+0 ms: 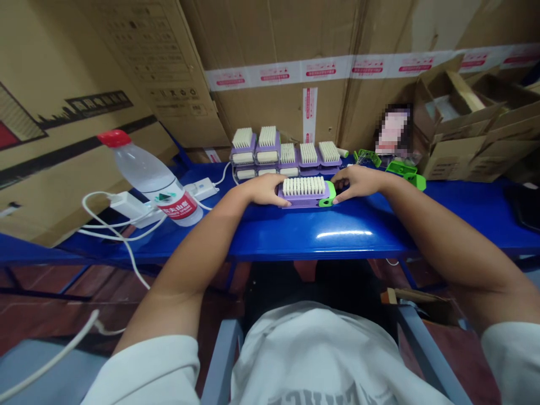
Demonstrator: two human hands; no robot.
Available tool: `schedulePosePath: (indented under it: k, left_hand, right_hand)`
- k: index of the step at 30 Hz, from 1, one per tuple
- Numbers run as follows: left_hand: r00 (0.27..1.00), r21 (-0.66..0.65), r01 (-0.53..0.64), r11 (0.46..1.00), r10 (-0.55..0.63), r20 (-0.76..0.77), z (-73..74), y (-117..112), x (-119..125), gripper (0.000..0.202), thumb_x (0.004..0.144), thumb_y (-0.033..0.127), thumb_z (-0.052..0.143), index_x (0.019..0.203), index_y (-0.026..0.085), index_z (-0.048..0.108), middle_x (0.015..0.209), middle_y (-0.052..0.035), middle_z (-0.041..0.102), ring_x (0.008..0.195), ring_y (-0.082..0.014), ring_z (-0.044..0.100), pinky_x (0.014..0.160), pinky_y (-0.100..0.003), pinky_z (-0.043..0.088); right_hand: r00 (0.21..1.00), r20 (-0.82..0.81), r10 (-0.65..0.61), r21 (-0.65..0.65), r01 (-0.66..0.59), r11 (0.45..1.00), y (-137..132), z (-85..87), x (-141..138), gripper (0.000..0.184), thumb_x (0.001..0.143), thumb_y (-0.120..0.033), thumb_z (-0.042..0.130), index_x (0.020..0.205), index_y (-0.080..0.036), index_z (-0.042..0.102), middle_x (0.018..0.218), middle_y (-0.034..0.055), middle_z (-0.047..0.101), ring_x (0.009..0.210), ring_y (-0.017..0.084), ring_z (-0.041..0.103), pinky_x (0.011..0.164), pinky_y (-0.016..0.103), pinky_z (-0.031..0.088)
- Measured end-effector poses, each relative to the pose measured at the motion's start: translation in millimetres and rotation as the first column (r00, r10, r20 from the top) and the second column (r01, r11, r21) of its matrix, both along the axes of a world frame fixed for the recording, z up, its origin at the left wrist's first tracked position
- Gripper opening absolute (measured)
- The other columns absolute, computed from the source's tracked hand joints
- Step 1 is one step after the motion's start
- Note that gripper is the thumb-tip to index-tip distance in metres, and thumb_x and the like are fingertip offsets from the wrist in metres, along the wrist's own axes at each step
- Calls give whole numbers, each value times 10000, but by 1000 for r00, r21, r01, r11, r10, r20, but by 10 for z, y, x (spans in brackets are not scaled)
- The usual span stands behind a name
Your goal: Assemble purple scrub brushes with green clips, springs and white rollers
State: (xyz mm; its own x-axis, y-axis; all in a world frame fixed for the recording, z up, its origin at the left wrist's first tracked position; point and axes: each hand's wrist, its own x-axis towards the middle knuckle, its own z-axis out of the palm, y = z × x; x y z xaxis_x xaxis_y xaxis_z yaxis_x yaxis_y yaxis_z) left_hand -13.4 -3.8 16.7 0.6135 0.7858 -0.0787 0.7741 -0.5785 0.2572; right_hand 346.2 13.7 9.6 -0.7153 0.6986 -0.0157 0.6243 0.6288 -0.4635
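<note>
A purple brush head (301, 193) with rows of white bristles facing up lies on the blue table in front of me. Its right end carries a bright green end piece (326, 195). My left hand (269, 190) is closed round the left end, thumb along the front side. At the opposite end my right hand (358, 181) pinches the green piece, its thumb on the near corner and its fingers partly hidden behind. Behind the hands stand several similar purple brush heads (309, 154), some stacked. Loose green parts (400, 169) lie beyond my right hand.
At left a water bottle (156, 183) with a red cap stands among white cables and a power strip (130, 208). Cardboard boxes (472, 135) sit at the back right beside a blurred-out object (393, 130). A cardboard wall (274, 39) borders the blue table (295, 236) behind.
</note>
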Motion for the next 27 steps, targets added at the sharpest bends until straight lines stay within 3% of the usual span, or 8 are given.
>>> schedulePosePath:
  k: [15, 21, 27]
  left_hand:
    - [1000, 21, 16, 1000, -16, -1, -16, 13, -10, 776, 782, 656, 834, 1394, 183, 770, 1493, -162, 809, 1324, -402, 780, 1114, -454, 606]
    - [1000, 17, 17, 1000, -17, -1, -16, 19, -11, 786, 782, 665, 832, 1409, 194, 765, 1522, -158, 801, 1325, -395, 779, 1111, -453, 609]
    - [1000, 21, 11, 1000, -11, -2, -17, 11, -5, 779, 780, 662, 827, 1401, 195, 770, 1518, -157, 804, 1339, -400, 777, 1124, -461, 608]
  right_hand:
    - [997, -70, 31, 30, -29, 999, -6, 11, 2, 687, 709, -846, 963, 1036, -243, 932, 844, 36, 818, 788, 241, 702, 781, 387, 533]
    - [998, -52, 28, 12, -27, 1000, 23, -15, 24, 711, 732, -831, 964, 1101, -224, 940, 900, 56, 832, 835, 260, 712, 827, 408, 546]
    - [999, -35, 39, 35, -38, 999, 20, -13, 12, 722, 742, -860, 944, 1040, -203, 928, 905, 69, 834, 800, 254, 703, 753, 395, 523]
